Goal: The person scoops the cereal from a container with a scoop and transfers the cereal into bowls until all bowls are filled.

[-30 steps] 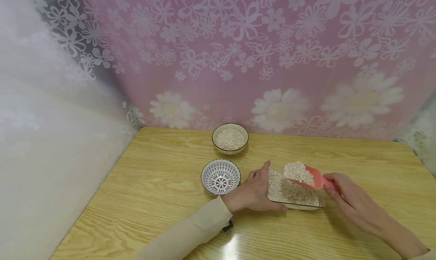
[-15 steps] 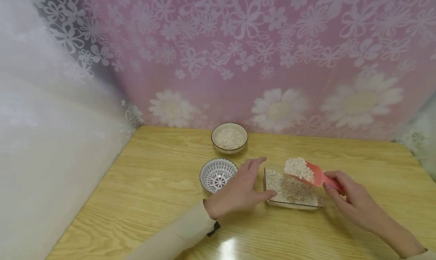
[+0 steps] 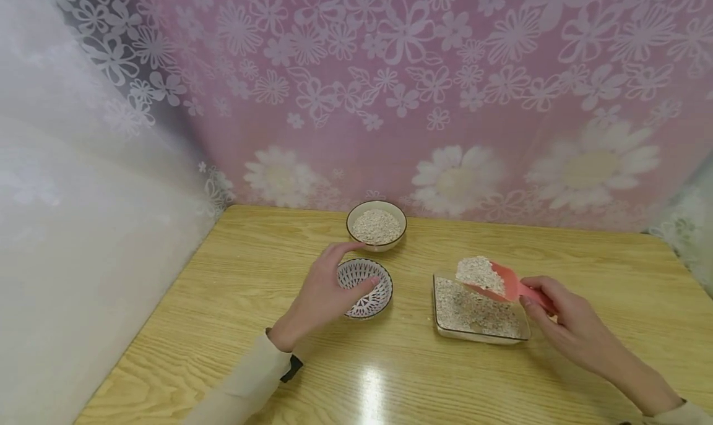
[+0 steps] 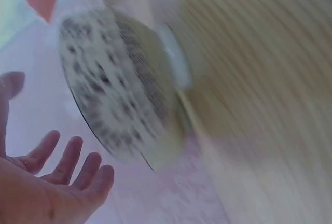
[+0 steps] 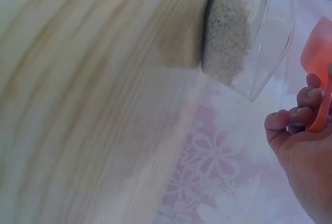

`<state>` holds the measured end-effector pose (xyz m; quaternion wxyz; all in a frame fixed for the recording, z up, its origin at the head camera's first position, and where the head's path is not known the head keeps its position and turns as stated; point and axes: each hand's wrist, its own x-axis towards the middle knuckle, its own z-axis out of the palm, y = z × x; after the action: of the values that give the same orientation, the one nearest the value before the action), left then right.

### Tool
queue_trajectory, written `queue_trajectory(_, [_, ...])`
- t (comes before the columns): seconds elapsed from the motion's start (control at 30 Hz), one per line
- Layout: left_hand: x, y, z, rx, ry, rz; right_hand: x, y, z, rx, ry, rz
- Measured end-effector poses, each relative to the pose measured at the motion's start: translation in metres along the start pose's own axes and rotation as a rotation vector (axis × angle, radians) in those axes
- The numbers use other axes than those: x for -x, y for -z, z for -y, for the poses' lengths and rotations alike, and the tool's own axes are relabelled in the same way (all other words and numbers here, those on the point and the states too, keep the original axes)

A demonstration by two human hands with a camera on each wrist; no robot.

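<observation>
In the head view my right hand (image 3: 576, 326) grips the handle of a red scoop (image 3: 509, 283), heaped with oat flakes (image 3: 478, 273). The scoop hangs over a clear rectangular container (image 3: 483, 337) that holds more oats. My left hand (image 3: 320, 292) is spread over the left side of a black-and-white patterned bowl (image 3: 370, 304), thumb across it and fingers toward its far side. Seen from the left wrist, the fingers (image 4: 67, 162) are loosely bent and stand apart from the patterned bowl (image 4: 111, 89). The right wrist view shows fingers curled round the scoop handle (image 5: 322, 107).
A cream bowl (image 3: 377, 247) with a dark rim, filled with oats, stands behind the patterned bowl near the table's back edge. The wooden table (image 3: 223, 301) meets a pink flowered curtain (image 3: 345, 140) at the back. Pale cloth hangs on the left.
My left hand has let go of the clear container and moved left to the patterned bowl. The loaded scoop has shifted slightly left above the container, still held in my right hand.
</observation>
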<state>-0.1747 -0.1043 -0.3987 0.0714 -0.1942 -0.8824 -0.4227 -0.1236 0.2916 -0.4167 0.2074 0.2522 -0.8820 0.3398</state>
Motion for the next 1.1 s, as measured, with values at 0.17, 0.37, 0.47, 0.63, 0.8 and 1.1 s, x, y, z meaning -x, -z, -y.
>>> queue_trajectory(0.17, [0.005, 0.01, 0.021, 0.037, 0.112, 0.084, -0.006, -0.006, 0.004, -0.03, 0.007, 0.02])
queue_trajectory(0.37, [0.005, 0.013, 0.038, 0.164, 0.175, 0.297, -0.018, -0.014, 0.013, -0.061, 0.049, 0.032])
queue_trajectory(0.47, [0.003, 0.013, 0.044, 0.202, 0.165, 0.39, -0.025, -0.02, 0.021, -0.078, 0.058, 0.054])
queue_trajectory(0.63, [0.002, 0.014, 0.049, 0.183, 0.152, 0.476, -0.038, -0.029, 0.034, -0.117, 0.041, 0.131])
queue_trajectory(0.8, [0.0, 0.014, 0.05, 0.184, 0.156, 0.483, -0.052, -0.04, 0.043, -0.115, 0.048, 0.201])
queue_trajectory(1.1, [-0.001, 0.014, 0.048, 0.198, 0.163, 0.5, -0.076, -0.059, 0.058, -0.071, 0.043, 0.315])
